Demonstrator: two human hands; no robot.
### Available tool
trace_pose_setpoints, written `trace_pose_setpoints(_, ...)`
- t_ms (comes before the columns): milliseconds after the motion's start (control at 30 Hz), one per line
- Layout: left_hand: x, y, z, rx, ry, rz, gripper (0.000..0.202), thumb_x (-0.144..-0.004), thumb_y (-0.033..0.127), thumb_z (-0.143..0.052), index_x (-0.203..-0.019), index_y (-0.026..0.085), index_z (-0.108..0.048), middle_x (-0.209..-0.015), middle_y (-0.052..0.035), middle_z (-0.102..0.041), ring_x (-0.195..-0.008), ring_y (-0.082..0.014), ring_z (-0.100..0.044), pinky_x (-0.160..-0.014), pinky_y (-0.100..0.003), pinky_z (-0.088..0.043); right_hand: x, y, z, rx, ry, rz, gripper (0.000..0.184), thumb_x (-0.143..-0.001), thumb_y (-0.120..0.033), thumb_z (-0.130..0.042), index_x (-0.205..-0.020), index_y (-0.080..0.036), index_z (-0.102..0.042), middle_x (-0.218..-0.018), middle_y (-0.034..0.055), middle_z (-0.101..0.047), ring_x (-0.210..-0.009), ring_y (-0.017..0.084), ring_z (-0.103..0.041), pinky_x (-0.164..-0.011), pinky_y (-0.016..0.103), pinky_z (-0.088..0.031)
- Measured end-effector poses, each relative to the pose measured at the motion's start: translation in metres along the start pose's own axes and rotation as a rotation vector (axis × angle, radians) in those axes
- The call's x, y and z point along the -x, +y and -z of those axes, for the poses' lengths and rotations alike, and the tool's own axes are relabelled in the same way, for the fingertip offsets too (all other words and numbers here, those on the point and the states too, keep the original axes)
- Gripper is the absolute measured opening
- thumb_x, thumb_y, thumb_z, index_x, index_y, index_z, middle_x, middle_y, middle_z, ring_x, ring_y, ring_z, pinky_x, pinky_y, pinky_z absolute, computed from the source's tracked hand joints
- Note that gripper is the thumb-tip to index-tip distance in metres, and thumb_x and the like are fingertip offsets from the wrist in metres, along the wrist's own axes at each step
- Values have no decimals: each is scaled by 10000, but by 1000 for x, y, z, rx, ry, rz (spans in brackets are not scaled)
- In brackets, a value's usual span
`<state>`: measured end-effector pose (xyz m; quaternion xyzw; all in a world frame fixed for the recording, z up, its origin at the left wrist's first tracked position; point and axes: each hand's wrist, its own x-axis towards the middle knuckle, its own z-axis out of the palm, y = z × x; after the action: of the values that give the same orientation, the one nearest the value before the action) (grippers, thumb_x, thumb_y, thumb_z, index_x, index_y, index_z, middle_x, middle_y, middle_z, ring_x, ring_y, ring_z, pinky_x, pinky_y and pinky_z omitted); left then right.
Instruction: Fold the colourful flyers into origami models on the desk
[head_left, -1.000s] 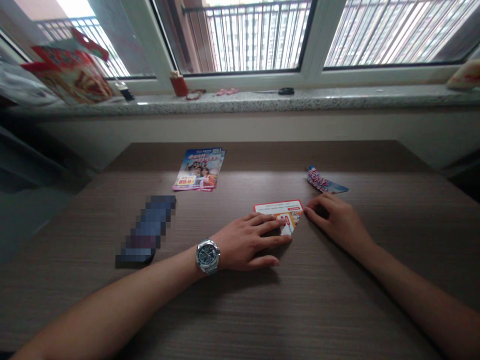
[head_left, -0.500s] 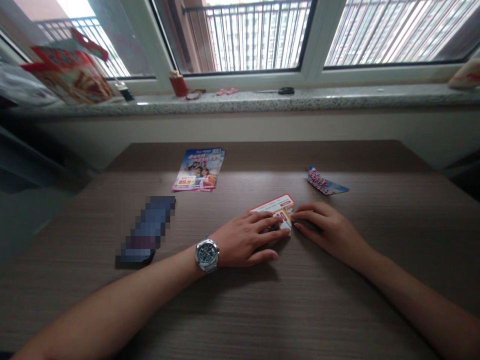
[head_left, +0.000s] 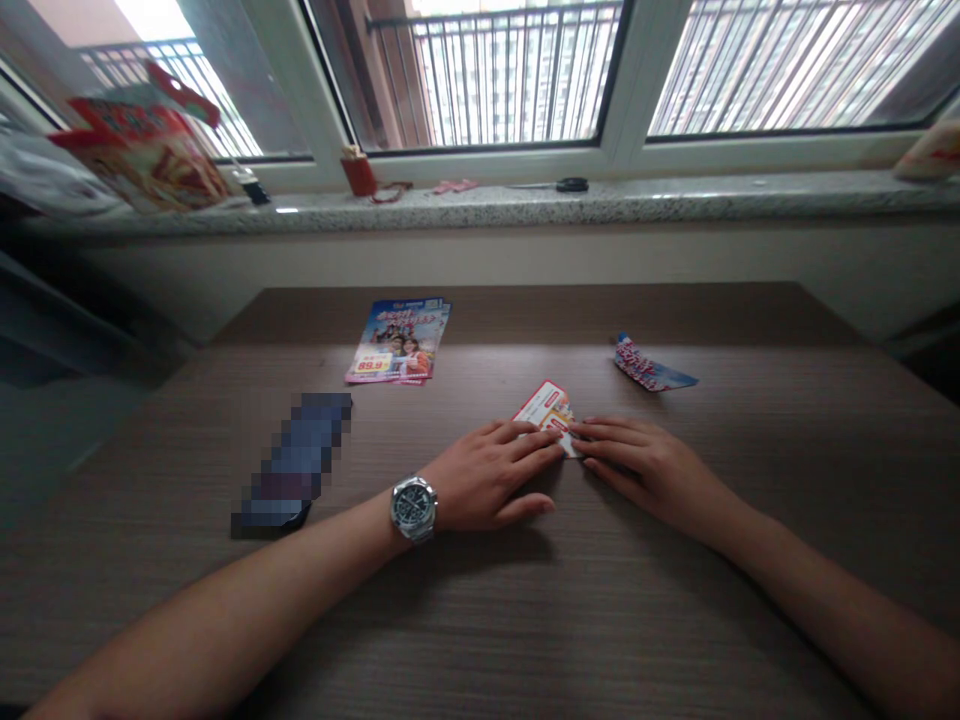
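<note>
A partly folded paper flyer (head_left: pixel 545 403), white with a red border and some orange, lies on the table between my hands. My left hand (head_left: pixel 495 472), with a steel watch (head_left: pixel 414 508) on its wrist, lies flat with its fingertips over the flyer's lower left part. Its thumb is stretched out on the bare wood. From the other side, the outstretched fingertips of my right hand (head_left: pixel 643 460) touch the flyer's right edge. Part of the paper is hidden under the fingers. A folded blue and pink paper piece (head_left: pixel 652 368) rests beyond my right hand.
Several stacked flyers (head_left: pixel 397 340) lie toward the back left of the brown table (head_left: pixel 480 620). A blurred-out phone (head_left: pixel 296 460) is left of my left hand. On the windowsill (head_left: pixel 495 208) are scissors (head_left: pixel 571 185), a red container (head_left: pixel 358 172) and a red food bag (head_left: pixel 154 150).
The flyer has turned, its upper end now farther left and more upright. My right hand has shifted slightly left, its fingers flatter against the paper. The left hand stays nearly in place.
</note>
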<state>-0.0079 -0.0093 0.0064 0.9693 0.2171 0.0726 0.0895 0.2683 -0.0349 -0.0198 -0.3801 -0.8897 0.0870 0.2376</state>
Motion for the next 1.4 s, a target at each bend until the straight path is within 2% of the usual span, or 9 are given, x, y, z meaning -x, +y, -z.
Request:
trace_pose_setpoints(167,-1,-3,1,54,10,-59,557,-1019,508,-404,-1464,173,-425,-1538,-100,-434,-1454,-259,-341,-1238,-442,-214,-1,3,2,-3,-15,1,244,-973,-216,-555,-1174,-232,-694,-1256,67,-714,-1194,249,-636,-1013,451,-516)
trace_pose_setpoints(367,-1,-1,4,100,-4,-71,557,-1021,507,-405,-1485,198,-400,-1537,-98,-437,-1373,-278,-452,-1154,-452,-351,0,6,4,50,14,-6,234,-973,-230,-562,-1148,-242,-717,-1290,75,-694,-1179,260,-642,-981,464,-529)
trace_pose_setpoints(500,-1,0,3,102,-21,-86,573,-1024,499,-401,-1495,174,-391,-1542,-103,-428,-1353,-277,-470,-1142,-431,-369,1,9,4,77,45,-38,231,-970,-250,-569,-1129,-235,-735,-1285,102,-690,-1148,274,-653,-963,474,-534)
trace_pose_setpoints(733,0,-1,1,59,-23,-107,601,-1014,511,-417,-1510,175,-380,-1566,-100,-390,-1456,-268,-339,-1232,-443,-230,0,6,2,-29,84,-126,204,-965,-238,-567,-1109,-241,-712,-1234,91,-693,-1112,245,-655,-973,426,-526)
trace_pose_setpoints(933,0,2,0,50,-43,-70,608,-1018,517,-396,-1529,193,-346,-1572,-96,-381,-1416,-276,-396,-1184,-437,-319,-2,5,4,-61,156,-252,52,-920,-238,-617,-915,-217,-664,-1100,96,-650,-999,242,-646,-875,396,-535)
trace_pose_setpoints(1100,0,3,0,51,-35,-70,601,-1017,518,-403,-1529,208,-343,-1555,-96,-410,-1397,-271,-419,-1175,-433,-334,-5,5,3,-72,176,-277,45,-918,-228,-613,-911,-217,-656,-1057,87,-636,-981,241,-633,-858,383,-519)
trace_pose_setpoints(1400,-1,3,1,56,-19,-96,516,-1024,466,-408,-1476,217,-426,-1532,-98,-438,-1373,-262,-448,-1145,-423,-397,-8,8,-1,-42,178,-280,54,-901,-239,-632,-877,-214,-673,-1014,86,-623,-948,255,-624,-837,404,-521)
